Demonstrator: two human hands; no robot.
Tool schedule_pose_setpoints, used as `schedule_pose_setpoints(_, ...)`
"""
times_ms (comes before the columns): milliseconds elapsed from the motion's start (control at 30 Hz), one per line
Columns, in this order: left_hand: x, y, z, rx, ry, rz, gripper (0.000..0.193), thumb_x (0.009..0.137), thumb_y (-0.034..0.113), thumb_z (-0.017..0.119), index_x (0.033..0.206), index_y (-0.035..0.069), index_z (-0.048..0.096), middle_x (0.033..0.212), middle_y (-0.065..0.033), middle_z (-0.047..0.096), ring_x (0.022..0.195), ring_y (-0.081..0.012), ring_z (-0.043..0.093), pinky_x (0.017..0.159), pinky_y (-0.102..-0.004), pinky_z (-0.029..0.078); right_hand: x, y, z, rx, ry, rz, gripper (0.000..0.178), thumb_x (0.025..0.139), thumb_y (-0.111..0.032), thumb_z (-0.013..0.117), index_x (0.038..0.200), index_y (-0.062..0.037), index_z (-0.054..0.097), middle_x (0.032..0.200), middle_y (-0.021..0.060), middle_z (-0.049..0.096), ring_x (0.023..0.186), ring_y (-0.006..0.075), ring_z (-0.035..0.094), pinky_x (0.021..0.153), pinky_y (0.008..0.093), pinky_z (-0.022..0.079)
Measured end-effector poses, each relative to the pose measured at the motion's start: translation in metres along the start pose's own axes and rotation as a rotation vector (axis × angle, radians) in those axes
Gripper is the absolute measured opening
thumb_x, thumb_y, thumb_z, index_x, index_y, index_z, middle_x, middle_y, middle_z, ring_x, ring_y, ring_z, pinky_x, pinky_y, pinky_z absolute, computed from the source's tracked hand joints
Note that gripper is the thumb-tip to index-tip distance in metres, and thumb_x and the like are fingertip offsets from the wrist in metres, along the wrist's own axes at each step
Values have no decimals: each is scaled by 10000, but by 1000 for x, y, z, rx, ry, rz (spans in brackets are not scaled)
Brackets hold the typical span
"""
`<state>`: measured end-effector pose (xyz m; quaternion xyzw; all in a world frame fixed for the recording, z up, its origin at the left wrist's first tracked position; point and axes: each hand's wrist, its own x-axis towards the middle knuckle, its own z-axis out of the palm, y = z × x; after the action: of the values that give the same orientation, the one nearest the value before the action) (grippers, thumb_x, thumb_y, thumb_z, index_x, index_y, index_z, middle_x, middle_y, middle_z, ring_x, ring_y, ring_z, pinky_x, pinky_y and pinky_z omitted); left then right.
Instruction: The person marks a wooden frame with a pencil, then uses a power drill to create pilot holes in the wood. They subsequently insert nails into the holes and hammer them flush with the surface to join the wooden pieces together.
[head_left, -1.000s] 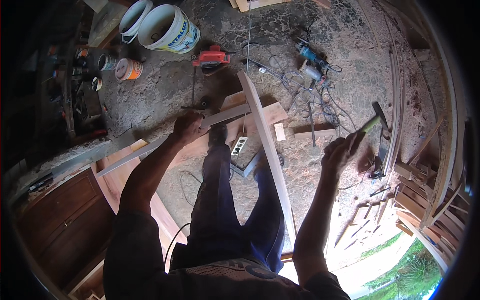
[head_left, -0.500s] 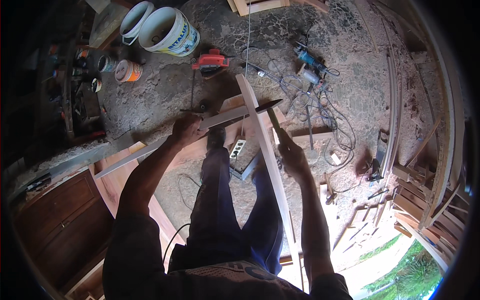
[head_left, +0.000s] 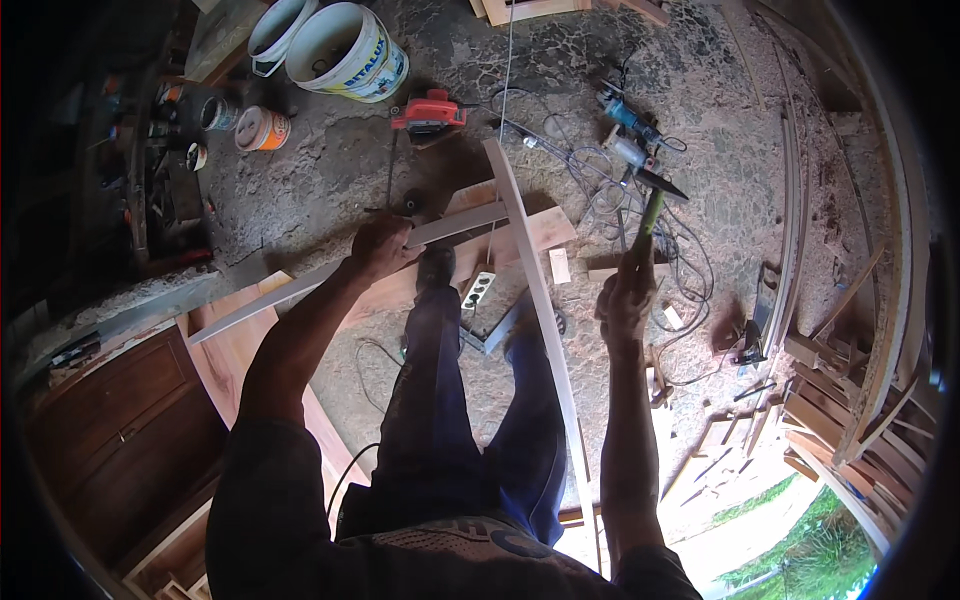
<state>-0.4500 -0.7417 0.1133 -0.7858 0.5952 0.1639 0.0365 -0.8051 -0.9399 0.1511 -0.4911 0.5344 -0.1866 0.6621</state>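
Floor (head_left: pixel 330 180): rough concrete, cluttered with cables and offcuts. Person stands over two crossed timber pieces.

Long wooden strip (head_left: pixel 535 300) runs from up near the red power planer (head_left: pixel 428 112) back toward the person's right leg. Flat wooden slat (head_left: pixel 330 275) crosses under or against it near its far end, angled down-left; can't tell which one is on top at the joint.

Left hand (head_left: pixel 383 245): fingers wrapped around the slat just left of the crossing, pinning it.

Right hand (head_left: pixel 625 295): fingers closed on the handle of a hammer (head_left: pixel 652 200), head raised up and to the right, well clear of the joint.

Judged step: nailing or knocking the crossing together, hammer at the top of a swing. Next strike calls for the slat held dead steady and the hammer head landing on the crossing, clear of the left fingers just beside it.

Containers: white bucket (head_left: pixel 345 50) top left, nothing visible inside; a second white bucket (head_left: pixel 278 30) touching it, contents not visible. Small orange tin (head_left: pixel 262 128) and a darker tin (head_left: pixel 215 112) nearby, contents too small to tell.

Also: blue angle grinder (head_left: pixel 625 112) top right, white power strip (head_left: pixel 480 290) by the feet.
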Motion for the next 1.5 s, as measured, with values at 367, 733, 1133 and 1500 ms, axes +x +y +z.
schedule_pose_setpoints(367,-15,-5,8,-49,96,-46,388,735,424,791,885,82,688,858,-111,657,896,-290,669,758,-422,564,-81,52,22,-179,-23,282,326,1004,-221,566,1288,-68,524,543,-40,414,362,57,386,317,242,297)
schedule_pose_setpoints(733,-25,-10,41,-40,343,-111,182,729,236,753,853,123,683,899,-64,663,971,-255,639,764,-407,557,-104,34,26,-459,-39,64,315,1006,-240,550,1234,-25,517,608,29,488,416,125,461,386,303,355)
schedule_pose_setpoints(1133,-30,-9,38,-112,296,-177,77,725,179,710,752,107,711,848,-94,720,894,-276,691,788,-407,554,-66,-109,91,-2098,-886,-887,445,906,-107,588,1336,-208,543,741,89,583,564,264,658,494,405,538)
schedule_pose_setpoints(1500,-36,-5,31,-142,272,-207,89,722,167,711,806,139,712,900,-41,716,993,-236,666,845,-396,533,-30,-116,151,-2224,-1138,-974,202,912,-250,618,807,-111,722,674,95,685,615,260,707,550,417,562)
